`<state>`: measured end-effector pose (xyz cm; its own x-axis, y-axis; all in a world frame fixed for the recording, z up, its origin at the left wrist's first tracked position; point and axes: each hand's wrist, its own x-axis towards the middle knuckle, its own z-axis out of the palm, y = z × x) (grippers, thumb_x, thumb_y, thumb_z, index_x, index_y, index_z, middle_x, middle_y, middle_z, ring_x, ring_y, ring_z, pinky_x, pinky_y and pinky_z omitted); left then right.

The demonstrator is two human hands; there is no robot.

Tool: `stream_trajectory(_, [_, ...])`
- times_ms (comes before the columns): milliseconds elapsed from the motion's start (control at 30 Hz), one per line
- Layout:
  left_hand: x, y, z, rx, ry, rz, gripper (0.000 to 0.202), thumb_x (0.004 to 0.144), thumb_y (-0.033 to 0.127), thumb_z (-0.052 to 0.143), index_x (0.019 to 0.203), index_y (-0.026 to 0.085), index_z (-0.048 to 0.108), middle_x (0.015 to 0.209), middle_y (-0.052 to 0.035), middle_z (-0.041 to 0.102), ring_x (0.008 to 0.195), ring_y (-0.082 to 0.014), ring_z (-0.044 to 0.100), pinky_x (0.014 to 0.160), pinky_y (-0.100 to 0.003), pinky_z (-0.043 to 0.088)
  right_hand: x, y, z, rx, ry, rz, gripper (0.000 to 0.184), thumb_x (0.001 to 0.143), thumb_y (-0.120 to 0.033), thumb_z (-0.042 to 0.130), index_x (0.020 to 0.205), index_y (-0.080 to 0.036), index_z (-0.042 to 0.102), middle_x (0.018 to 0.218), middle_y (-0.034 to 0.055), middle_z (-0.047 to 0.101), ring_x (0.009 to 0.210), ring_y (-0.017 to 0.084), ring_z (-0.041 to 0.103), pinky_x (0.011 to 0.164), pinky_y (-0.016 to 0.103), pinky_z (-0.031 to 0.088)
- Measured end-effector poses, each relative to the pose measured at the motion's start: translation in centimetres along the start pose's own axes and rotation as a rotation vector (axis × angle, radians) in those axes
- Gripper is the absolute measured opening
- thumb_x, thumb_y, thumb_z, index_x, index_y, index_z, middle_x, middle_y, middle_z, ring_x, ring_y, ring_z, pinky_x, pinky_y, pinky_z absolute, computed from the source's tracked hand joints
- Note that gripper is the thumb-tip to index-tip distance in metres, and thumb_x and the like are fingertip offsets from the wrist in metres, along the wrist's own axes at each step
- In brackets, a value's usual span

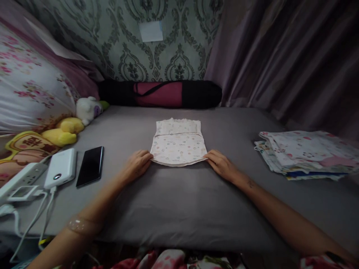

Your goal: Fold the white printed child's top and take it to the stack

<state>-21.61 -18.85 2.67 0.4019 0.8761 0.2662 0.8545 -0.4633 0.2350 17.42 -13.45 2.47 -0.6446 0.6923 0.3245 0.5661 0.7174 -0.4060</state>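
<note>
A small white garment [179, 146] with a fine pastel print lies flat on the grey sheet, its far part folded over toward me. My left hand [139, 163] pinches its near left corner between thumb and fingers. At the near right corner, my right hand [221, 164] grips the fabric the same way. The near hem runs in a slight curve between both hands. What kind of garment it is, I cannot tell for sure.
On the right sits a stack of folded printed cloths [308, 151]. To the left are a phone [90, 166], a white power bank [61, 168], a power strip [24, 183] with cables, and plush toys [66, 130]. A black and red roll bag [159, 93] lies along the wall.
</note>
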Motion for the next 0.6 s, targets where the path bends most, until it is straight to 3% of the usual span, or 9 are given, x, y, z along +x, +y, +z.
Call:
stream_trajectory(167, [0.0, 0.1, -1.0, -0.193, 0.043, -0.101, 0.022, 0.092, 0.033, 0.045, 0.097, 0.02, 0.061, 0.097, -0.0065, 0.067, 0.091, -0.0207, 0.061, 0.084, -0.034, 0.048, 0.1, 0.5, -0.8, -0.014, 0.006, -0.012, 0.022, 0.094, -0.02, 0.047, 0.1, -0.022, 0.067, 0.098, 0.0088, 0.066, 0.094, 0.023, 0.061, 0.086, 0.039, 0.05])
stream_trajectory(300, [1.2, 0.3, -1.4, -0.489, 0.129, -0.308, 0.026, 0.088, 0.041, 0.052, 0.097, 0.02, 0.063, 0.094, -0.0039, 0.069, 0.089, -0.019, 0.063, 0.082, -0.03, 0.048, 1.4, 1.2, -0.6, 0.109, 0.147, 0.067, 0.018, 0.085, -0.017, 0.051, 0.092, -0.021, 0.067, 0.1, 0.0076, 0.068, 0.095, 0.021, 0.063, 0.089, 0.036, 0.049])
stream_trajectory(467, [5.5, -0.8, 0.1, -0.737, 0.368, -0.519, 0.028, 0.08, 0.046, 0.056, 0.084, 0.018, 0.057, 0.075, 0.0001, 0.061, 0.071, -0.0144, 0.057, 0.067, -0.025, 0.045, 5.4, 2.5, 0.1, 0.276, 0.322, 0.388, 0.017, 0.082, -0.029, 0.053, 0.087, -0.019, 0.065, 0.084, 0.0044, 0.07, 0.078, 0.02, 0.065, 0.076, 0.032, 0.051])
stream_trajectory(600, [9.9, -2.4, 1.8, -0.63, 0.466, -0.674, 0.015, 0.082, 0.035, 0.049, 0.078, 0.02, 0.05, 0.068, 0.0021, 0.052, 0.066, -0.0139, 0.052, 0.06, -0.024, 0.041, 9.3, 4.0, 0.8, 0.352, 0.39, 0.553, 0.021, 0.084, -0.031, 0.049, 0.089, -0.018, 0.063, 0.085, 0.0056, 0.071, 0.079, 0.02, 0.066, 0.072, 0.03, 0.051])
